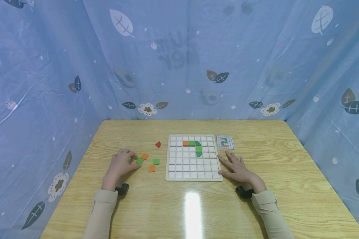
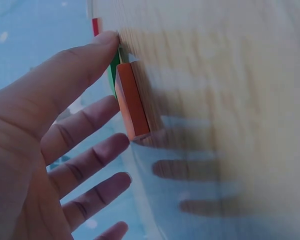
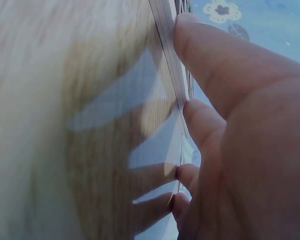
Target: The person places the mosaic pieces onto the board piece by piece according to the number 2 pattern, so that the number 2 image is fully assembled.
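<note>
My left hand (image 1: pixel 122 162) is at the loose tiles left of the board, thumb and forefinger apart on either side of a green square tile (image 1: pixel 140 161). An orange square tile (image 1: pixel 144 155) lies just beyond it. The left wrist view has an orange tile (image 2: pixel 132 102) by the fingertips, with a green tile (image 2: pixel 114 70) partly hidden behind. With fingers spread, my right hand (image 1: pixel 237 169) touches the right edge of the white grid board (image 1: pixel 194 179). On the board, an orange square (image 1: pixel 185 143), green squares and dark green rounded pieces form a hooked line.
Between left hand and board lie another green square (image 1: pixel 156 161), another orange square (image 1: pixel 151 168) and a red quarter-round piece (image 1: pixel 158 144). A pattern card (image 1: pixel 225 142) lies at the board's upper right. Blue curtain (image 1: pixel 182 66) surrounds the wooden table (image 1: pixel 155 205).
</note>
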A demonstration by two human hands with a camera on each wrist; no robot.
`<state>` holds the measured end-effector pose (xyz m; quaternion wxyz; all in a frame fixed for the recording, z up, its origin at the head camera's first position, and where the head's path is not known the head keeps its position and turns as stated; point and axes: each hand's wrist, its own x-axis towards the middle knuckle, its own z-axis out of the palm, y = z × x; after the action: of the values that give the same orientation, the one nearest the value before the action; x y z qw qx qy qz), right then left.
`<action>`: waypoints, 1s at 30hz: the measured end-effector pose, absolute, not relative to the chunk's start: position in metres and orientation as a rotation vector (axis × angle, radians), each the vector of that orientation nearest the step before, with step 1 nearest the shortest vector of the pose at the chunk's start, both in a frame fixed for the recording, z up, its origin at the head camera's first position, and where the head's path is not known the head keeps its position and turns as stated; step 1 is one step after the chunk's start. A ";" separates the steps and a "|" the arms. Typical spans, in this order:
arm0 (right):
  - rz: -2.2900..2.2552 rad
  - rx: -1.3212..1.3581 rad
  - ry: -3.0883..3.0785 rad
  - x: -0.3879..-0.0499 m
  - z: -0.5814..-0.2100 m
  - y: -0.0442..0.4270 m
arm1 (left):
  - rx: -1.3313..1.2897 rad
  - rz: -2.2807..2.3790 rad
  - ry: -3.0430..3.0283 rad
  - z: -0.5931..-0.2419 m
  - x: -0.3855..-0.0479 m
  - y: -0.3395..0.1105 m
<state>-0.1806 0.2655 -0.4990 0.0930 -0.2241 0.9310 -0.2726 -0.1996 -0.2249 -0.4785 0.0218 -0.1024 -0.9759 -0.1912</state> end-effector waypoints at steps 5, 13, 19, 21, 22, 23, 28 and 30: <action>-0.806 -0.664 2.766 -0.181 -0.499 0.265 | -0.318 -0.560 -3.028 -0.480 -0.199 -0.225; -0.810 -0.666 2.766 -0.180 -0.498 0.265 | -0.311 -0.553 -3.021 -0.480 -0.201 -0.224; -0.817 -0.662 2.754 -0.180 -0.497 0.265 | -0.321 -0.596 -3.013 -0.480 -0.201 -0.224; -0.816 -0.658 2.751 -0.180 -0.497 0.265 | -0.320 -0.599 -3.015 -0.480 -0.201 -0.225; -0.817 -0.657 2.750 -0.180 -0.497 0.266 | -0.319 -0.597 -3.016 -0.480 -0.201 -0.225; -0.817 -0.656 2.749 -0.180 -0.497 0.266 | -0.317 -0.598 -3.016 -0.481 -0.201 -0.225; -0.818 -0.653 2.745 -0.179 -0.497 0.265 | -0.318 -0.588 -3.007 -0.479 -0.202 -0.224; -0.818 -0.653 2.746 -0.179 -0.497 0.265 | -0.320 -0.590 -3.004 -0.479 -0.202 -0.224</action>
<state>-0.1795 0.2653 -0.4972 0.1010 -0.2211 0.9296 -0.2770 -0.2022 -0.2244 -0.4788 0.0317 -0.1038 -0.9755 -0.1915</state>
